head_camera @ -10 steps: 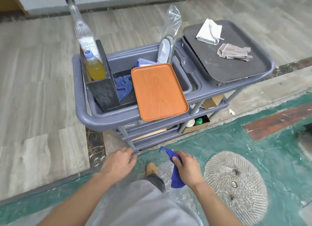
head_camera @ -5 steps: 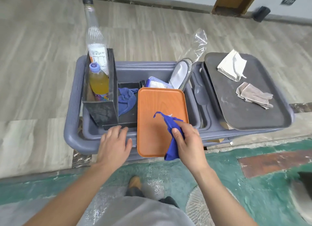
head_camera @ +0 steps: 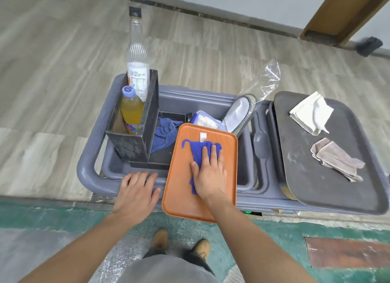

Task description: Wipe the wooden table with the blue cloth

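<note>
Right hand lies flat, fingers spread, pressing the blue cloth onto the orange tray; left hand spread just left of it.

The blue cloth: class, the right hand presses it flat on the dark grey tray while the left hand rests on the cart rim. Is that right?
Not quite. In the head view the right hand presses the blue cloth flat on the orange tray, not the dark grey tray, which holds only two folded cloths. The left hand does rest on the cart rim.
</note>
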Action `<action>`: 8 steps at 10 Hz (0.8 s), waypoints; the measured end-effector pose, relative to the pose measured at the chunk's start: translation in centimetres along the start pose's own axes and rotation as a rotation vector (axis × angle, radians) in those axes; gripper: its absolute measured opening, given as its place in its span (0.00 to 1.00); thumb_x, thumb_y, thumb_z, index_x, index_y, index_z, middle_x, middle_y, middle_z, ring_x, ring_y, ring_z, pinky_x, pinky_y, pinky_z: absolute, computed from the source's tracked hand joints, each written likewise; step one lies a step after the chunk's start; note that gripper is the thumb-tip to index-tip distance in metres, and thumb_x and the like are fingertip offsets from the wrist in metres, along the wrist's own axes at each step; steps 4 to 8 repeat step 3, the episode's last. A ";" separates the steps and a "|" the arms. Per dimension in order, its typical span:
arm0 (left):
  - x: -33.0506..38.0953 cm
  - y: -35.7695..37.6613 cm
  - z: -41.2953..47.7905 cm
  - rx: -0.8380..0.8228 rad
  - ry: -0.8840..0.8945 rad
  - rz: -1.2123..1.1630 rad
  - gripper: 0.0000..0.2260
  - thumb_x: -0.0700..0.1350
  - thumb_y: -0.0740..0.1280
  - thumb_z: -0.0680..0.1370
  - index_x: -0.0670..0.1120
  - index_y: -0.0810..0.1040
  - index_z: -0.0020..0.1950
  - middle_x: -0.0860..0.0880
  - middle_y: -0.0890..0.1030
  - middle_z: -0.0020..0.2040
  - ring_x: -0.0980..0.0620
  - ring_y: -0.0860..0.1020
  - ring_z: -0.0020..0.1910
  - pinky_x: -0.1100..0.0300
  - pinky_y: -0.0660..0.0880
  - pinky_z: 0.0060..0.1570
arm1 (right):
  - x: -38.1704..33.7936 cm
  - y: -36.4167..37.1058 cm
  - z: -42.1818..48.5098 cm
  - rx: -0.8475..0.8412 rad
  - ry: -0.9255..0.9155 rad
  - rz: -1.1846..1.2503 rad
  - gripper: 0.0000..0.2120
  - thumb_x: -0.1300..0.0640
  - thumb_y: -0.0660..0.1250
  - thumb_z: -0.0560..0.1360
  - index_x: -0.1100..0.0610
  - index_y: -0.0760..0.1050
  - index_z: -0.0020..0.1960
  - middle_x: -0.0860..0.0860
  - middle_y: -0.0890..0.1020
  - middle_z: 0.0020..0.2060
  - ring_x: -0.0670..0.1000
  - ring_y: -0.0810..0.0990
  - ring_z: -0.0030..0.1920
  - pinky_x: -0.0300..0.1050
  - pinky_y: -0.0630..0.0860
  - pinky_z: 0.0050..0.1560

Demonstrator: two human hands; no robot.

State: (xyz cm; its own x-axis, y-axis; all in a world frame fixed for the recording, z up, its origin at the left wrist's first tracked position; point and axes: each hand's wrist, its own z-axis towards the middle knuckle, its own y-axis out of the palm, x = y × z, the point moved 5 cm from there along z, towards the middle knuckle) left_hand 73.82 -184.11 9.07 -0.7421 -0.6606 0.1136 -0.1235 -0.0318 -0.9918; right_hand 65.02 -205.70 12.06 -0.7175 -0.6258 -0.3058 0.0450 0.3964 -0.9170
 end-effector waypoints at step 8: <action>0.1 -0.6 -1.9 0.110 -0.063 -0.166 0.21 0.56 0.59 0.80 0.47 0.75 0.69 0.48 0.76 0.65 0.45 0.73 0.68 0.48 0.65 0.65 | 0.3 -2.0 -2.0 0.029 -0.085 0.015 0.34 0.34 0.43 0.80 0.45 0.43 0.82 0.48 0.39 0.82 0.54 0.35 0.81 0.60 0.46 0.80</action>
